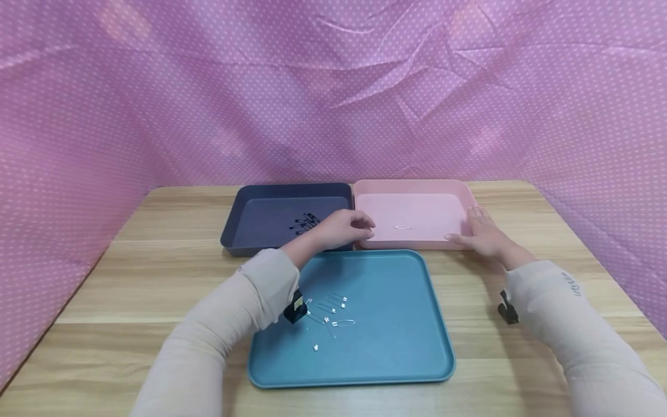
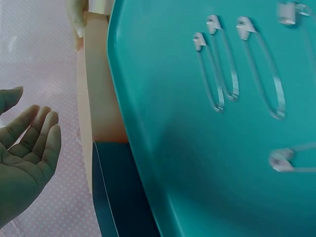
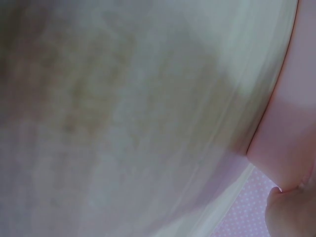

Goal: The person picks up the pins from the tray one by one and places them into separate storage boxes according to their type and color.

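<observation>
My left hand (image 1: 341,227) hovers over the join between the dark blue tray (image 1: 266,214) and the pink tray (image 1: 417,205). Its fingers are loosely curved and hold nothing; the palm shows in the left wrist view. My right hand (image 1: 487,234) touches the pink tray's right front corner, fingers extended. One silver safety pin (image 1: 403,227) lies in the pink tray near its front wall. A cluster of black pins (image 1: 306,222) lies in the dark tray, partly hidden by the left hand. Several silver safety pins (image 2: 245,28) are scattered on the teal tray (image 1: 396,324).
The dark and pink trays stand side by side at the back of the wooden table (image 1: 156,284), with the teal tray in front of them. A pink dotted cloth (image 1: 292,116) hangs behind and at both sides.
</observation>
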Tool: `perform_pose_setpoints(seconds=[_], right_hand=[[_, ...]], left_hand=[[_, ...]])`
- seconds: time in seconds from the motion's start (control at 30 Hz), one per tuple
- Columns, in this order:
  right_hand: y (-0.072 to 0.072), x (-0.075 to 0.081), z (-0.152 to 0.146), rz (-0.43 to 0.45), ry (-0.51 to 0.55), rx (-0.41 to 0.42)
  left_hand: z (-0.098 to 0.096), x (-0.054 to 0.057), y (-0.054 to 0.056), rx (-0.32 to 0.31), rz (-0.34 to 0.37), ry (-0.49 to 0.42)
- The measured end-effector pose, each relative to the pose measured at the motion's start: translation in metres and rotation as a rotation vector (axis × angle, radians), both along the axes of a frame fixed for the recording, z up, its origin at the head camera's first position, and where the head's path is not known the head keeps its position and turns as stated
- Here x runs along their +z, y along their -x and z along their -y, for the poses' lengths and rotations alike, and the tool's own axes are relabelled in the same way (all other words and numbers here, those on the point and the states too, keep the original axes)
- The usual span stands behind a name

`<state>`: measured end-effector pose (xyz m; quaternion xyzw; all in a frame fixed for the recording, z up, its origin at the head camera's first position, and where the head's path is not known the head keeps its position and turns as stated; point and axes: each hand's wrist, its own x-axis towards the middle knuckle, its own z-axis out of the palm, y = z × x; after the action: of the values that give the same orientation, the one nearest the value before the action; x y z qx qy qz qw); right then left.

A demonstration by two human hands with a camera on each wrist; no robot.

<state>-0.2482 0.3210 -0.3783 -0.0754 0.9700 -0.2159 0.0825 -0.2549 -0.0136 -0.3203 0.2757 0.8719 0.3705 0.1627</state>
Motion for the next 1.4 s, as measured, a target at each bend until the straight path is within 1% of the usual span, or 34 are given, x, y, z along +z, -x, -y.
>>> perform_pose_setpoints(seconds=[0.13,0.27,0.4,0.47,0.63,0.87,1.07,1.23,1.4], right_hand=[[0.000,-0.001,-0.002,-0.004,-0.005,0.000],[0.000,-0.001,-0.001,-0.006,0.006,0.001],[-0.001,0.000,0.001,-0.003,0.001,0.005],[-0.001,0.000,0.002,0.004,-0.001,0.004],[-0.003,0.000,0.004,0.013,-0.004,-0.002],[-0.006,0.000,0.005,0.003,-0.011,-0.009],[-0.007,0.000,0.005,0.004,-0.010,-0.005],[-0.008,0.000,0.006,-0.003,-0.019,0.001],[-0.009,0.003,0.007,-0.008,-0.017,0.002]], left_hand=[[0.011,-0.005,-0.006,-0.043,-0.012,-0.014],[0.023,-0.012,-0.010,-0.087,-0.015,0.005],[0.033,-0.019,-0.014,-0.091,-0.009,0.013],[0.038,-0.021,-0.016,-0.092,-0.007,0.014],[0.048,-0.025,-0.021,-0.107,0.026,0.006],[0.058,-0.028,-0.029,-0.148,0.055,0.018],[0.065,-0.032,-0.034,-0.180,0.098,0.036],[0.069,-0.040,-0.037,-0.215,0.115,0.040],[0.071,-0.044,-0.037,-0.223,0.133,0.037]])
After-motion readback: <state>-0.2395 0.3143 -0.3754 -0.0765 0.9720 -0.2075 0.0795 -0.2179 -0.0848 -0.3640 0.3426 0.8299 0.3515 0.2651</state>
